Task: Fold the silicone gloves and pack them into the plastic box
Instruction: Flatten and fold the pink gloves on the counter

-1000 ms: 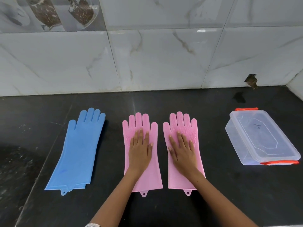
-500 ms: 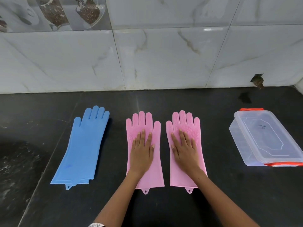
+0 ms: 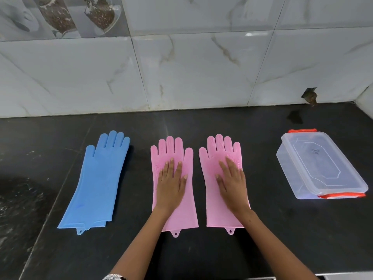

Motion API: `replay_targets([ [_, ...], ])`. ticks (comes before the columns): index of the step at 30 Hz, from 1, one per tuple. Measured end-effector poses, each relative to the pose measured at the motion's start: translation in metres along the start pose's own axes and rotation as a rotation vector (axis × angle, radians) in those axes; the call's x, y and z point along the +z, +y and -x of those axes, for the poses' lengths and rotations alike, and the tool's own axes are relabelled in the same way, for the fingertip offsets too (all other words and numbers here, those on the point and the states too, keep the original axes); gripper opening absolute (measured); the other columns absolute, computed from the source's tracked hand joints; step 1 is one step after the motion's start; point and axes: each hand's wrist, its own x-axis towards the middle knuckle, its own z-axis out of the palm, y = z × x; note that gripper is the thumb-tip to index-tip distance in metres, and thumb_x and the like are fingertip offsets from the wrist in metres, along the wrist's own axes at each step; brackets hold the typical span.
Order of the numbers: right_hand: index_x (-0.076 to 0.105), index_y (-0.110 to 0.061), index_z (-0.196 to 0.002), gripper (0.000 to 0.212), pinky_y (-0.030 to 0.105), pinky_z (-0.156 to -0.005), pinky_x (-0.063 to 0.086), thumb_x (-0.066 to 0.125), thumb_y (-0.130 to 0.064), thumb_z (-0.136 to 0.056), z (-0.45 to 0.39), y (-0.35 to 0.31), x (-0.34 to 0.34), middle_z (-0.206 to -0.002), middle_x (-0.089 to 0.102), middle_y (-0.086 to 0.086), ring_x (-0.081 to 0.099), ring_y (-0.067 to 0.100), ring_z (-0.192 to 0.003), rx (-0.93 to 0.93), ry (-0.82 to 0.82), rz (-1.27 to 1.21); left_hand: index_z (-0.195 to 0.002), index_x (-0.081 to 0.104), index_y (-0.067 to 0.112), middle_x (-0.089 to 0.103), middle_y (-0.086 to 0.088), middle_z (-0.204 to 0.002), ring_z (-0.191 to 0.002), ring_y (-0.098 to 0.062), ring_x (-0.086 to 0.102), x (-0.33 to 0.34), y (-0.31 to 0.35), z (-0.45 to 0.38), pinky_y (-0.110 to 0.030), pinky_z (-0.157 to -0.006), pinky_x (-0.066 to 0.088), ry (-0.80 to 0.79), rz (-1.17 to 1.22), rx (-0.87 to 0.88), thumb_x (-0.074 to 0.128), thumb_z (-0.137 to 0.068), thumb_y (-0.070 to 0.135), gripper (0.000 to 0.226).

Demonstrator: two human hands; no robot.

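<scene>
Two pink gloves [image 3: 175, 178], blue gloves [image 3: 96, 182], one box [image 3: 321, 164]

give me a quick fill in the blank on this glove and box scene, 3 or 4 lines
1. The left hand and the right hand each press flat on a ____ glove.
2. The blue glove lies to the ____ of the two pink gloves.
3. The plastic box has its lid ____.
4. The clips at the ends of the box are ____ in colour.

Missing words: pink; left; on; red
</scene>
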Motion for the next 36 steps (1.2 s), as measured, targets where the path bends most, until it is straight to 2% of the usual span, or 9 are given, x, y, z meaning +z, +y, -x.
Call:
replay_targets([
  [3, 0.054, -0.018, -0.127, 0.037, 0.039, -0.104, 0.039, 0.054, -0.028, -0.092, 0.025, 0.024, -0.019, -0.137, 0.052, 0.004, 0.052, 0.023, -0.123, 0.140, 0.142, -0.080, -0.150, 0.021, 0.019, 0.012, -0.003, -0.159, -0.147, -0.021, 0.008, -0.007, 0.018, -0.007, -0.034, -0.119, 0.002, 0.075, 0.068, 0.026, 0.028, -0.101, 0.040, 0.054],
  [6, 0.062, -0.020, -0.114, 0.030, 0.029, -0.078, 0.053, 0.060, -0.035, -0.088, 0.053, 0.045, -0.036, -0.113, 0.063, -0.002, 0.060, 0.014, -0.097, 0.222, 0.117, -0.106, -0.139, 0.044, 0.013, 0.031, -0.007, -0.153, -0.143, -0.025, 0.023, -0.009, 0.058, -0.019, -0.036, -0.119, 0.016, 0.112, 0.113, 0.190, 0.037, -0.100, 0.031, 0.043],
  [10, 0.070, -0.021, -0.100, 0.027, 0.015, -0.054, 0.038, 0.069, -0.039, -0.081, 0.061, 0.051, -0.047, -0.092, 0.066, -0.007, 0.058, 0.007, -0.074, 0.291, 0.053, -0.128, -0.121, 0.063, 0.010, 0.055, -0.009, -0.133, -0.122, -0.023, 0.048, 0.004, 0.130, -0.037, -0.028, -0.108, 0.034, 0.052, 0.214, 0.339, 0.050, -0.096, 0.025, 0.032],
  [13, 0.071, -0.021, -0.101, 0.027, 0.020, -0.060, 0.047, 0.069, -0.038, -0.081, 0.051, 0.047, -0.049, -0.095, 0.069, -0.005, 0.062, 0.009, -0.077, 0.386, -0.026, -0.139, -0.101, 0.071, 0.006, 0.063, -0.009, -0.111, -0.098, -0.019, 0.057, 0.011, 0.169, -0.049, -0.025, -0.091, 0.046, 0.006, 0.246, 0.296, 0.060, -0.092, 0.025, 0.025],
  [17, 0.071, -0.021, -0.103, 0.023, 0.024, -0.067, 0.052, 0.068, -0.030, -0.082, 0.042, 0.042, -0.051, -0.097, 0.072, -0.005, 0.066, 0.012, -0.081, 0.479, -0.083, -0.179, -0.091, 0.068, 0.003, 0.064, -0.012, -0.097, -0.086, -0.023, 0.061, 0.020, 0.189, -0.062, -0.029, -0.080, 0.050, -0.071, 0.194, 0.182, 0.067, -0.086, 0.022, 0.020],
  [23, 0.071, -0.016, -0.103, 0.024, 0.027, -0.072, 0.055, 0.070, -0.017, -0.079, 0.037, 0.046, -0.053, -0.096, 0.072, -0.001, 0.066, 0.013, -0.082, 0.503, -0.095, -0.301, -0.111, 0.064, 0.013, 0.066, -0.007, -0.109, -0.103, -0.026, 0.061, 0.026, 0.190, -0.080, -0.035, -0.096, 0.047, -0.032, 0.097, -0.037, 0.064, -0.086, 0.026, 0.029],
  [27, 0.071, -0.013, -0.101, 0.023, 0.029, -0.072, 0.058, 0.073, -0.015, -0.079, 0.032, 0.044, -0.058, -0.089, 0.070, 0.000, 0.065, 0.012, -0.075, 0.529, -0.145, -0.468, -0.101, 0.070, 0.003, 0.069, -0.013, -0.101, -0.097, -0.026, 0.064, 0.018, 0.186, -0.083, -0.032, -0.092, 0.050, -0.074, 0.380, -0.140, 0.060, -0.086, 0.010, 0.019],
  [31, 0.071, -0.012, -0.098, 0.018, 0.024, -0.062, 0.057, 0.068, -0.007, -0.081, 0.027, 0.027, -0.069, -0.094, 0.070, 0.001, 0.066, 0.010, -0.076, 0.515, -0.203, -0.663, -0.091, 0.073, 0.000, 0.071, -0.013, -0.092, -0.093, -0.023, 0.065, -0.006, 0.167, -0.082, -0.032, -0.093, 0.050, -0.095, 0.606, -0.258, 0.063, -0.081, 0.004, 0.015],
  [36, 0.069, -0.010, -0.109, 0.027, 0.033, -0.072, 0.060, 0.068, -0.009, -0.081, 0.016, -0.032, -0.078, -0.105, 0.070, 0.000, 0.068, 0.012, -0.083, 0.360, -0.184, -0.737, -0.084, 0.074, -0.004, 0.072, -0.015, -0.076, -0.073, -0.024, 0.068, -0.063, 0.113, -0.081, -0.030, -0.078, 0.058, -0.030, 0.979, -0.355, 0.067, -0.073, -0.007, 0.013],
])
